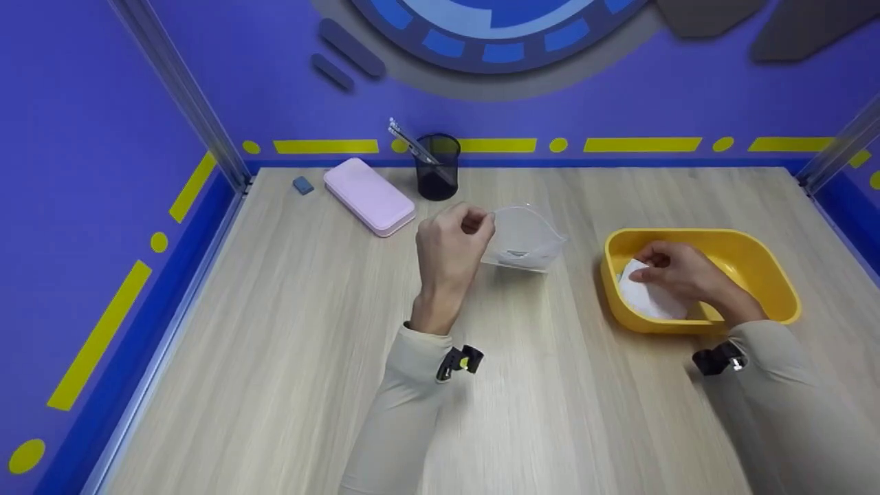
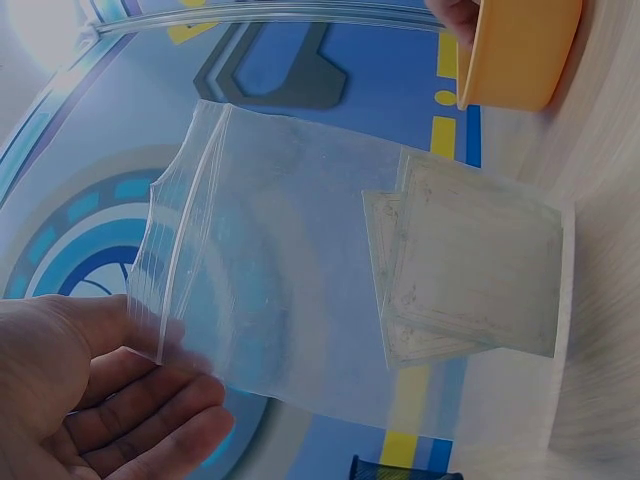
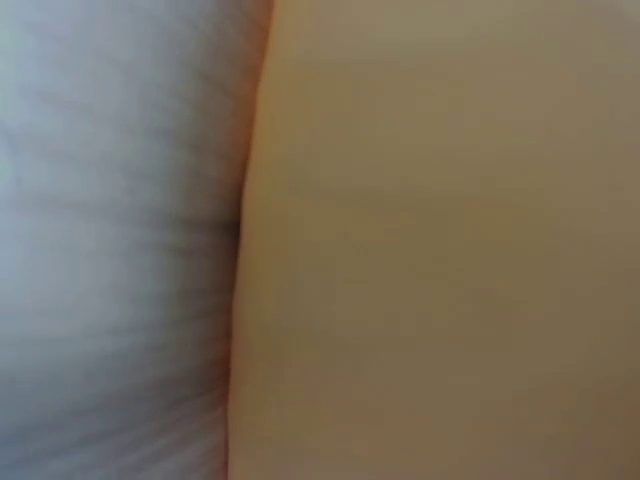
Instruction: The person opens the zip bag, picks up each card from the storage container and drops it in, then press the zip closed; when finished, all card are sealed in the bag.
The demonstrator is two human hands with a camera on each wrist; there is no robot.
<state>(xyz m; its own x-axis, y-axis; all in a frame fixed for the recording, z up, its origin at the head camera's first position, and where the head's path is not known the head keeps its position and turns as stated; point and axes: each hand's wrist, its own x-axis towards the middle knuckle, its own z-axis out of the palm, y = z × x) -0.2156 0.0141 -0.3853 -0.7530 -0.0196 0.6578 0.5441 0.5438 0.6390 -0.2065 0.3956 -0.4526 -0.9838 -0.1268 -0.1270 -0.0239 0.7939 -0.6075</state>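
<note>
My left hand [image 1: 450, 251] pinches the top edge of a clear zip-lock bag [image 1: 526, 230], which stands upright with its mouth partly spread. Through the bag's side in the left wrist view, thin square packets [image 2: 475, 260] show overlapping at the bottom. Over at the right, my right hand [image 1: 687, 271] reaches into a yellow tub [image 1: 770, 265]. Its thumb and forefinger pinch the corner of a flat white packet [image 1: 646, 297] leaning inside the tub. The right wrist view is filled by the tub's blurred outer wall [image 3: 440, 240] and hides that hand.
Behind my left hand lie a pink case [image 1: 368, 194] and a small blue-grey eraser-like block [image 1: 302, 185]. A black mesh cup [image 1: 438, 172] with pens [image 1: 412, 143] stands by the back wall. Panelled walls [image 1: 62, 172] border the wooden table [image 1: 289, 385].
</note>
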